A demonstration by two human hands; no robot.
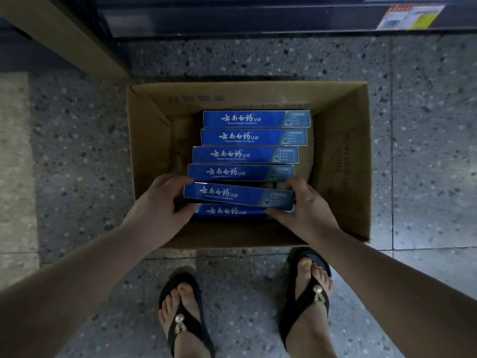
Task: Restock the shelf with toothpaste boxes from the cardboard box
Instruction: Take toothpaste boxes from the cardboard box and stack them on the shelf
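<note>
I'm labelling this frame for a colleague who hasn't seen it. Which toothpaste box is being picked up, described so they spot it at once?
Start at the open cardboard box on the speckled floor, holding a row of six blue toothpaste boxes. Count from the far end to the fifth toothpaste box. Unlike its level neighbours, it sits tilted, gripped at its ends by the left hand and right hand.

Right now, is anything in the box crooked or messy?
Only one: the toothpaste box held between both hands, left hand and right hand, sits tilted across the row. The other boxes in the carton lie roughly straight, slightly staggered sideways. Nothing looks damaged.
</note>
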